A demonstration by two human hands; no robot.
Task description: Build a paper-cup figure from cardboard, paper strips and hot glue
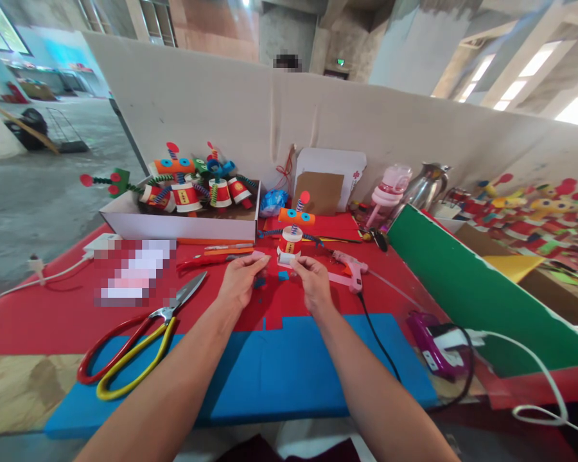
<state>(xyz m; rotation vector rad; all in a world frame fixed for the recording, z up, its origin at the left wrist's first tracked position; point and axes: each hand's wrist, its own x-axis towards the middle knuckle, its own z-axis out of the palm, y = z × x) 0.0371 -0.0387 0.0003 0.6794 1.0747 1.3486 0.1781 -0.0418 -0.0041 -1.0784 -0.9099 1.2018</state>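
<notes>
My right hand (313, 281) pinches a small pale rolled strip (285, 259), white with a pinkish edge; its material is unclear. Across from it, my left hand (238, 281) is closed in a pinch, with a small pinkish bit at the fingertips that I cannot identify. Just beyond both hands stands a paper-cup figure (289, 241) with an orange tube head (297, 217), blue eyes and coiled arms. A small blue paper piece (283, 275) lies between my hands. To the right of my right hand rests a pink glue gun (351, 269).
Big scissors (166, 313) with red and yellow handles lie at left. A white box (183, 226) holds several similar figures. A green panel (481, 295) borders the right, near a purple device (436, 346) with cables. A blue sheet (274, 378) covers the front edge.
</notes>
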